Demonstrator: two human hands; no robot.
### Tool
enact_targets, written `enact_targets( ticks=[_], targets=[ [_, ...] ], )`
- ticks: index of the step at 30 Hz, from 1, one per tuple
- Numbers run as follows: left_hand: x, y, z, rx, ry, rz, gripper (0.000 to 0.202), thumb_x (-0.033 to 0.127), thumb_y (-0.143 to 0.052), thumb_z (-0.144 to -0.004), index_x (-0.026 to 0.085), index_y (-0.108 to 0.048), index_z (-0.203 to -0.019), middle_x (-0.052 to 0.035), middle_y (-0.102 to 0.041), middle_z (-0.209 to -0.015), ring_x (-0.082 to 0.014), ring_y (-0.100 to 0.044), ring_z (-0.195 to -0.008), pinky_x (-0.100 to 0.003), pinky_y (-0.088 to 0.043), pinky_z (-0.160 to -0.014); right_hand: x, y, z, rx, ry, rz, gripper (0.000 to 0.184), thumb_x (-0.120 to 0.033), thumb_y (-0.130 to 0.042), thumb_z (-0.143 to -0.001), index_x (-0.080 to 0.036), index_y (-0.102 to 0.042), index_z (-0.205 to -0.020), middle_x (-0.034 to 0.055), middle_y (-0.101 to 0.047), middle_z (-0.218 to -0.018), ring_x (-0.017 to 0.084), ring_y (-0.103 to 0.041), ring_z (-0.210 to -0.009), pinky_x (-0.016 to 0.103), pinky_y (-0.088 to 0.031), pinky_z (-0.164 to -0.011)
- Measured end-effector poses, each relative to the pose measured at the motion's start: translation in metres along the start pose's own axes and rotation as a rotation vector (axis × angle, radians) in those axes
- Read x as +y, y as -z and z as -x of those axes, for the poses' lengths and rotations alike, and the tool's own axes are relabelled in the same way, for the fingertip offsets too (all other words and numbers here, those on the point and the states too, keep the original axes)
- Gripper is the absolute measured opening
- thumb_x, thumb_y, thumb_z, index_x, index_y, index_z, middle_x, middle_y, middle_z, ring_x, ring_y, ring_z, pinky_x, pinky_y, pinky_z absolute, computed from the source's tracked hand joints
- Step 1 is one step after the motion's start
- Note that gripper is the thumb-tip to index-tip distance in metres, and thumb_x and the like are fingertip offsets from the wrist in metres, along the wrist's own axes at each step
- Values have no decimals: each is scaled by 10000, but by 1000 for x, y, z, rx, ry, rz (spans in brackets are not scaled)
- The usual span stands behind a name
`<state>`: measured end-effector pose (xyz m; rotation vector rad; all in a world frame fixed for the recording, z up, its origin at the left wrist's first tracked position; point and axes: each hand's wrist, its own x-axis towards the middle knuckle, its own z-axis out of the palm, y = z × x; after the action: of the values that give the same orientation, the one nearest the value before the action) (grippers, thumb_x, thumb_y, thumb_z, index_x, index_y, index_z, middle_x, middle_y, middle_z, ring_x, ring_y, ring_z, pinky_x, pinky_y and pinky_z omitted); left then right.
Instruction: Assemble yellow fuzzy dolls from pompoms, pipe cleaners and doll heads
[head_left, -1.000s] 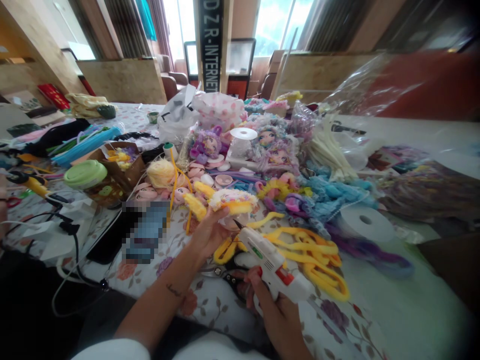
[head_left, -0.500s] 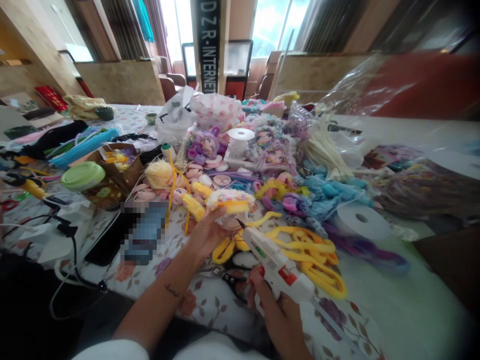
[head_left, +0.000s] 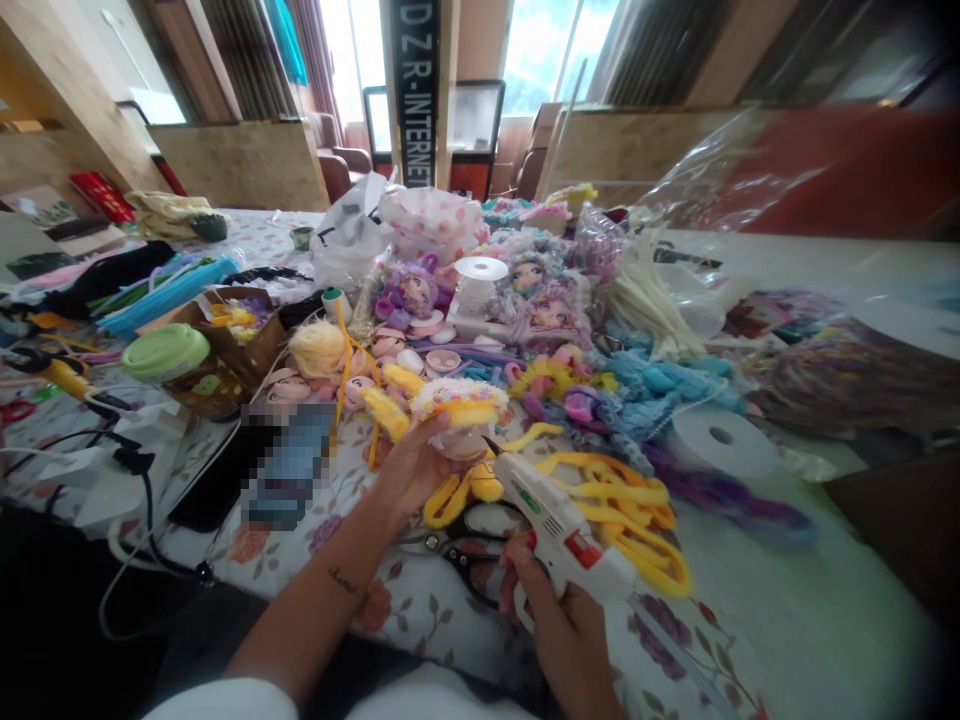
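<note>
My left hand (head_left: 411,462) is closed around a doll head (head_left: 457,398) with fluffy pale hair, a yellow band and two yellow ear-like pieces. Its underside looks pale and partly see-through; the face is not visible. In my right hand (head_left: 559,610) is a white hot glue gun (head_left: 559,520), its dark nozzle pointing up and left, a short gap from the doll head. A glue stick trails from its back end. Long yellow fuzzy strips (head_left: 622,500) lie coiled behind the gun. Black-handled scissors (head_left: 469,555) rest on the tablecloth between my hands.
Doll faces (head_left: 360,390), a ball of cream yarn (head_left: 319,345) and a white spool (head_left: 480,290) stand beyond. To the left are a green-lidded cup (head_left: 169,355), a phone (head_left: 221,480) and cables. Blue lace (head_left: 652,395) and a white roll (head_left: 724,440) lie right.
The glue gun has shifted slightly right, its nozzle drawing a little away from the doll head. My left hand stays almost still with the head.
</note>
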<state>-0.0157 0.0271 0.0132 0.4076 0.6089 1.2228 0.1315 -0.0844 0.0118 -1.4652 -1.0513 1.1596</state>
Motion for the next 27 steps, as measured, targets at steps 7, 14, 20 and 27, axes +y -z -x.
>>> enact_targets(
  ticks=[7,14,20,27],
  targets=[
    [0,-1,0,1,3,17,211,183,-623,-789,184,-613,-1000,-56,-704,-956,-282,-657,-948,-391,-561,-769,-5,-3,3,35,-28,-20,366,-542,-557,-794,-199,-533,-670,-29,-484,-436,125,-424,-435,236,-361,-445],
    [-1,-1,-1,-31,-17,14,332,177,-628,-782,181,-578,-1110,-55,-702,-959,-224,-684,-847,-359,-572,-761,4,0,1,-33,-38,12,390,-557,-551,-789,-187,-555,-666,-12,-528,-444,134,-445,-437,247,-362,-458],
    [-3,0,-2,-34,-28,44,377,151,-658,-759,192,-567,-1122,-41,-704,-944,-204,-684,-813,-328,-577,-719,19,3,-1,-127,-61,69,403,-567,-528,-806,-179,-571,-705,0,-556,-492,150,-511,-497,249,-418,-499],
    [-3,-2,1,-3,-8,26,401,160,-661,-758,199,-556,-1144,-40,-699,-946,-204,-681,-808,-279,-562,-629,16,-4,3,-46,-32,115,439,-605,-511,-791,-190,-589,-671,-6,-550,-462,146,-507,-461,251,-427,-492]
  ],
)
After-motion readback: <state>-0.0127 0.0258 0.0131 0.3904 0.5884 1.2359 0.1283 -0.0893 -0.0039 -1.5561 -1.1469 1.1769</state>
